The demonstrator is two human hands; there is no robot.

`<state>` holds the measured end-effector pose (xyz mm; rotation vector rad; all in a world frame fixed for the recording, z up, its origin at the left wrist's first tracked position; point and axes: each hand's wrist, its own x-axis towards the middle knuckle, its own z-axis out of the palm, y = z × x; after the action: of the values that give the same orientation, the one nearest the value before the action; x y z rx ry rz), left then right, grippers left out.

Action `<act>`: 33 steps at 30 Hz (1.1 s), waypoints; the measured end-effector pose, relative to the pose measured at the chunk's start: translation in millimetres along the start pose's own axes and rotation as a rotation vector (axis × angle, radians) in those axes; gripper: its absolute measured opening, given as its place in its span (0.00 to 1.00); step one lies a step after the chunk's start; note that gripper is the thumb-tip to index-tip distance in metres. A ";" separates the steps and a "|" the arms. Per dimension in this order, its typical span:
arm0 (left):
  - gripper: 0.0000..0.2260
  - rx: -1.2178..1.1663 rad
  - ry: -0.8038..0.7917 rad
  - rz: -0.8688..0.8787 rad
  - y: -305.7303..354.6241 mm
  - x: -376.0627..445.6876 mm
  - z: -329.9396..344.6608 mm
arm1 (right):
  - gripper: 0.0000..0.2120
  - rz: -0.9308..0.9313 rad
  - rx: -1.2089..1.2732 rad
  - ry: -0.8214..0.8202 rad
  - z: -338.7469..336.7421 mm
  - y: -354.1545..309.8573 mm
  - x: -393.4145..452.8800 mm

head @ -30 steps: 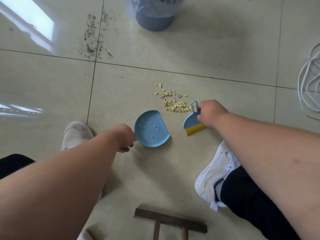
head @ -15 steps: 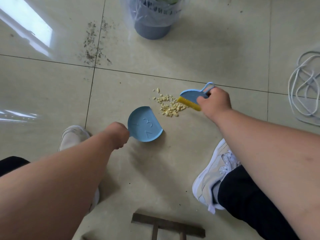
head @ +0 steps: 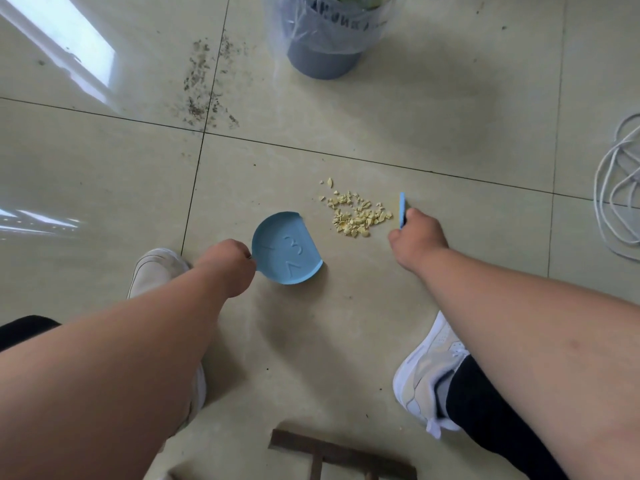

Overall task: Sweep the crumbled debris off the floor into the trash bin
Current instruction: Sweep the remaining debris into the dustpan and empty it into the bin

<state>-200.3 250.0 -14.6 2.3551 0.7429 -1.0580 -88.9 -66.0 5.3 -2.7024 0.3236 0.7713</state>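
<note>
A small pile of yellow crumbled debris [head: 356, 214] lies on the pale tiled floor. My left hand [head: 227, 263] grips the handle of a small blue dustpan [head: 285, 252], which rests flat on the floor just left of the pile, its open edge facing the crumbs. My right hand [head: 417, 237] is closed on a small blue brush [head: 402, 207], seen edge-on at the pile's right side; its bristles are hidden. The grey trash bin [head: 323, 46] with a clear plastic liner stands at the top of the view, beyond the pile.
Dark fine dirt [head: 204, 88] is scattered along a tile joint at upper left. A coiled white cable [head: 620, 188] lies at the right edge. My two white shoes [head: 429, 375] flank the work area. A brown wooden frame [head: 339, 455] sits at the bottom.
My right hand has brought the brush from above the pile down to its right side, turning it edge-on. The crumbs sit in a tighter heap. The dustpan has barely shifted.
</note>
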 end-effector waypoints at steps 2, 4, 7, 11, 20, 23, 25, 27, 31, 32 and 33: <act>0.11 -0.012 -0.004 0.005 -1.3 1.2 0.1 | 0.05 -0.081 -0.005 -0.016 7.9 -17.3 -2.5; 0.11 -0.020 -0.003 0.009 -2.6 2.3 0.1 | 0.02 -0.125 -0.002 -0.039 12.7 -30.0 -2.7; 0.12 -0.027 0.007 0.013 -5.0 3.5 -1.0 | 0.06 -0.127 0.064 0.029 9.3 -40.2 0.4; 0.13 -0.055 0.011 0.013 -8.3 4.4 -2.0 | 0.05 -0.068 0.050 0.208 -8.2 -34.9 16.1; 0.11 -0.173 -0.040 0.003 -15.3 6.6 1.9 | 0.08 -0.231 -0.094 0.168 -12.0 -38.6 49.2; 0.11 -0.263 -0.056 -0.032 -19.4 9.4 3.0 | 0.08 -0.332 -0.076 0.124 3.3 -58.9 45.5; 0.12 -0.280 -0.054 -0.038 -21.3 11.1 1.8 | 0.07 -0.411 -0.083 0.073 16.4 -66.8 39.9; 0.12 -0.288 -0.048 -0.033 -21.2 11.5 -1.0 | 0.08 -0.472 -0.107 0.032 26.3 -69.9 34.0; 0.12 -0.261 -0.034 -0.025 -17.2 9.2 -7.2 | 0.09 -0.572 -0.231 -0.046 32.4 -62.2 22.7; 0.12 -0.249 -0.028 -0.019 -16.3 8.9 -8.5 | 0.10 -0.591 -0.264 -0.060 32.2 -58.9 20.2; 0.12 -0.240 -0.021 -0.014 -15.7 8.7 -9.7 | 0.10 -0.606 -0.285 -0.072 31.3 -55.2 18.6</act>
<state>-200.2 270.0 -18.3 2.1353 0.8299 -0.9416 -71.9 -6.2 -17.2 -2.7694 -0.6417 0.7601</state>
